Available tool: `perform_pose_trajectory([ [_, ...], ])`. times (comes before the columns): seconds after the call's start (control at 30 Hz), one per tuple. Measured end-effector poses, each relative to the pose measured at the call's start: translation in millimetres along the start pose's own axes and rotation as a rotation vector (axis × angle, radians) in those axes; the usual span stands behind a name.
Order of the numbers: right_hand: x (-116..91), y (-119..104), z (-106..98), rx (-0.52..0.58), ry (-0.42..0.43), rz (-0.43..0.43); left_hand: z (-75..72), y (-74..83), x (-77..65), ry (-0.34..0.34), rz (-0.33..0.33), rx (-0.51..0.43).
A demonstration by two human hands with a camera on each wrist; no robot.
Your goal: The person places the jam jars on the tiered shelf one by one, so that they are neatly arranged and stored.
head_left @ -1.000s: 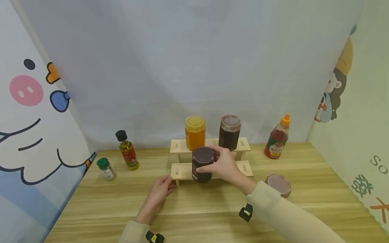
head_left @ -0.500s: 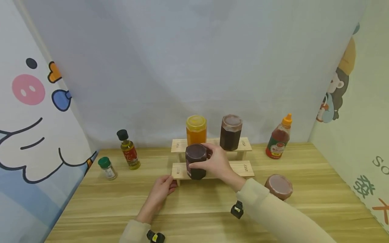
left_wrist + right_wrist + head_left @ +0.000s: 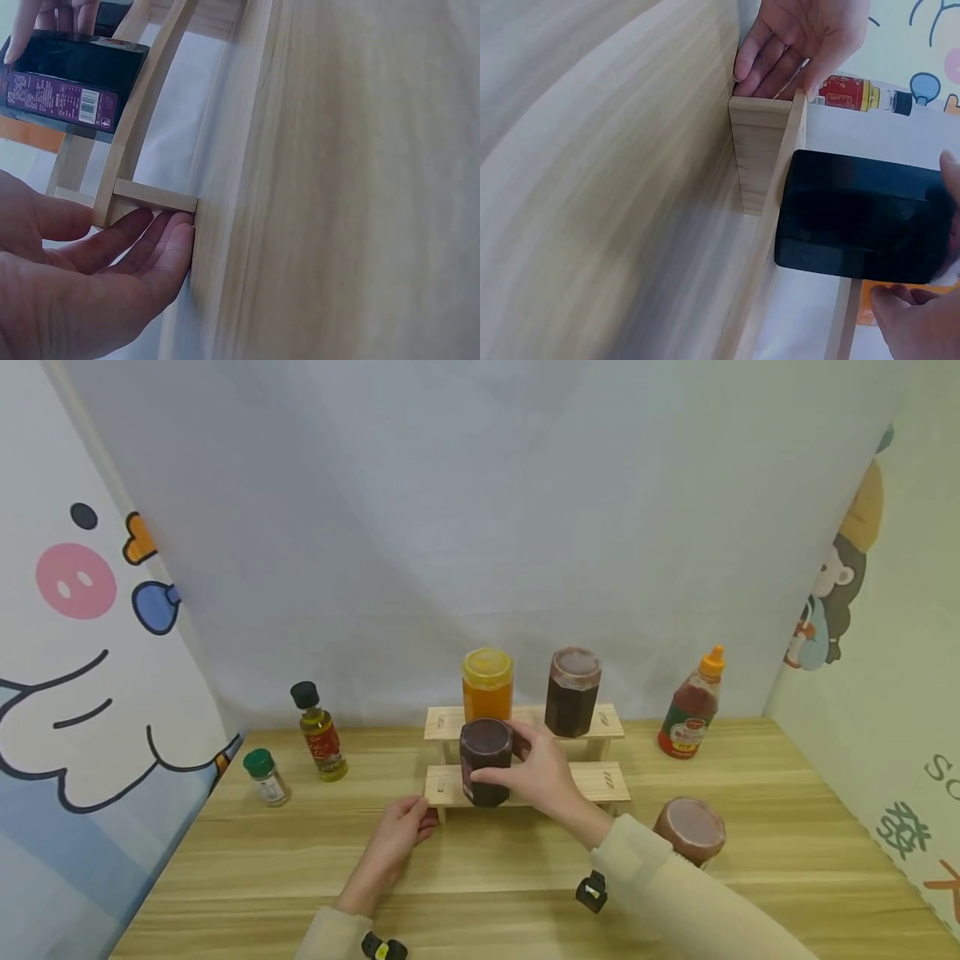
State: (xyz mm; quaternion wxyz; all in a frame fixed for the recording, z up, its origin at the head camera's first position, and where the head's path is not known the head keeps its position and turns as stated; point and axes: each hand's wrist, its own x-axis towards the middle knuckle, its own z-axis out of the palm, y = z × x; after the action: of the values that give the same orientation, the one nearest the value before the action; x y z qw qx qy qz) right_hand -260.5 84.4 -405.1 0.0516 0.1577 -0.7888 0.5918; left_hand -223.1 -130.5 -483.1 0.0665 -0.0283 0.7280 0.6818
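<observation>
My right hand (image 3: 543,777) grips a dark jam jar (image 3: 486,752) by its sides, thumb in front. The jar is upright at the lower step of a wooden two-step rack (image 3: 600,781), left of its middle; in the right wrist view the jar's base (image 3: 787,210) is right at the board. My left hand (image 3: 397,827) holds the left end of that lower step, its thumb at the board and its fingers (image 3: 161,255) against the leg. On the upper step stand an orange-filled jar (image 3: 487,689) and another dark jar (image 3: 573,693).
A jar with a pale reddish lid (image 3: 692,828) stands on the table beside the right sleeve. Behind it is a sauce bottle (image 3: 688,714) with an orange cap. An oil bottle (image 3: 324,739) and a green-capped shaker (image 3: 267,777) stand at the left.
The right hand has moved the dark jar a little to the left along the lower step, mostly in the first half second. The left hand stays at the rack's end.
</observation>
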Motion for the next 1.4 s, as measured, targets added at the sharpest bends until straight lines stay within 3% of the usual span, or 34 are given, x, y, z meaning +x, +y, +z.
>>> perform_pose_trajectory([
  [0.13,-6,-3,-8,0.042,-0.027,0.041,-0.8,-0.3,0.5,-0.003,0.002,-0.004],
  [0.33,-20,-8,-22,-0.014,-0.056,0.080,-0.6,-0.7,1.4,-0.010,-0.001,-0.006],
  [0.8,-62,-11,-76,-0.074,-0.134,-0.059,1.6,-3.1,3.1,-0.026,-0.007,-0.021],
  [1.17,-81,-14,-131,-0.298,-0.145,0.011,-0.1,-1.3,2.6,0.004,-0.018,-0.016],
  [1.4,-95,-3,-166,-0.454,-0.129,0.023,1.4,-0.4,1.9,-0.003,-0.008,-0.004],
])
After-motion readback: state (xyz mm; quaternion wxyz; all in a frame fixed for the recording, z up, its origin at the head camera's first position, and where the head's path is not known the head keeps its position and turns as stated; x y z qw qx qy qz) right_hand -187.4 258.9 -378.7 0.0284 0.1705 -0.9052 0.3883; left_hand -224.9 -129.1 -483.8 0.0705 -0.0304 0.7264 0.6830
